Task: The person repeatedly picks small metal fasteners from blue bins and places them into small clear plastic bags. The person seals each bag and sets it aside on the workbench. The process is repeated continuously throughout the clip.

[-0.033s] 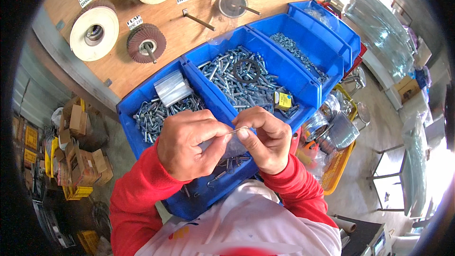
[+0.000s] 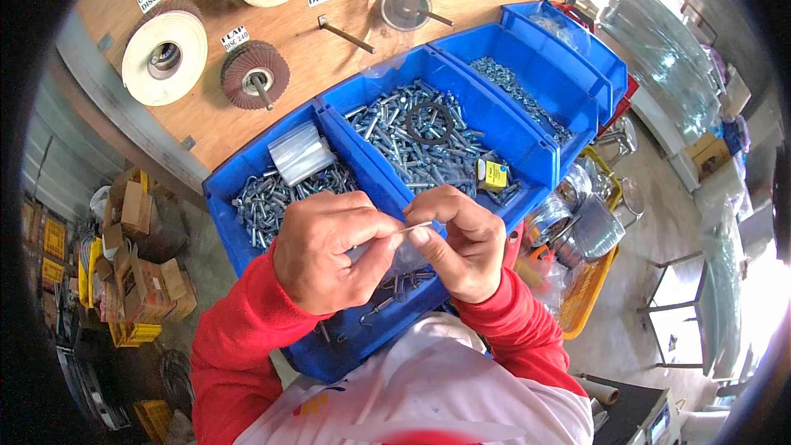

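Note:
My left hand (image 2: 334, 251) and my right hand (image 2: 461, 239) meet in a pinch above the front of the blue bins. Between their fingertips runs a thin, pale tan strand (image 2: 416, 227), perhaps a rubber band; its exact kind is unclear. A piece of clear plastic (image 2: 405, 257) shows just below the fingers, partly hidden by them. Underneath, the left blue bin (image 2: 317, 363) holds bolts (image 2: 255, 206), a clear plastic packet (image 2: 300, 154) and several metal hooks (image 2: 379, 309). Beside it, another bin holds bolts (image 2: 395, 128), a black ring (image 2: 429, 123) and a small yellow box (image 2: 492, 175).
Behind the bins stands a wooden board (image 2: 206, 8) with discs (image 2: 165, 58) on metal pegs. Smaller hardware (image 2: 507, 82) fills a bin further right. An orange crate (image 2: 593, 292) with metal parts is at the right, cardboard boxes (image 2: 148, 280) at the left.
The thin strand between my fingertips looks slightly straighter than before. Both hands stay in nearly the same place.

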A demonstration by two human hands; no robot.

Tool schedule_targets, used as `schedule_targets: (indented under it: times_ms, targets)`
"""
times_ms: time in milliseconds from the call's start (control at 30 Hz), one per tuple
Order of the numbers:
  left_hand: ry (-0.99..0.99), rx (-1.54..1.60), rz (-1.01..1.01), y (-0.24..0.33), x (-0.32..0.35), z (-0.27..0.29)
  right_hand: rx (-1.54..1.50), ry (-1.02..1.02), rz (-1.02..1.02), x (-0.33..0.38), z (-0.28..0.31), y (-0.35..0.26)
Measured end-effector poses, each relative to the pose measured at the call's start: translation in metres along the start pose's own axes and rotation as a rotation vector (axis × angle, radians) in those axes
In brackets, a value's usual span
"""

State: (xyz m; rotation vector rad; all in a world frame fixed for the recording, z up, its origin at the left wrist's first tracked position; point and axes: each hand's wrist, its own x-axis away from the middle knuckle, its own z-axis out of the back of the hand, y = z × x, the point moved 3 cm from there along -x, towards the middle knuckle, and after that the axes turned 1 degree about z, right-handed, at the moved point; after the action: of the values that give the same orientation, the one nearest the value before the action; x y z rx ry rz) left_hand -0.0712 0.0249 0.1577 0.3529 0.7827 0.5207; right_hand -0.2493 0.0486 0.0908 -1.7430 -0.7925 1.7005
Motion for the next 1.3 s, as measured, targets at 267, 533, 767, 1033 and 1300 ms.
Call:
schedule_targets:
  times_ms: [267,533,767,1033,1300]
  targets:
    - [-0.053,-0.072,-0.025,0.001,0.000,0.001,-0.024,0.025,0.009,0.002,0.006,0.001]
    - [-0.037,-0.006,-0.060,-0.002,-0.001,0.001,-0.004,0.024,0.045,0.001,0.011,0.000]
    - [-0.078,0.044,-0.016,-0.006,0.001,0.004,0.011,0.009,0.048,0.003,0.011,0.001]
    - [-0.028,0.192,0.053,-0.009,0.003,0.006,-0.034,0.080,0.044,0.001,0.013,-0.003]
    - [0.049,0.271,0.072,-0.021,0.011,0.008,-0.043,0.142,-0.007,0.001,0.013,-0.007]
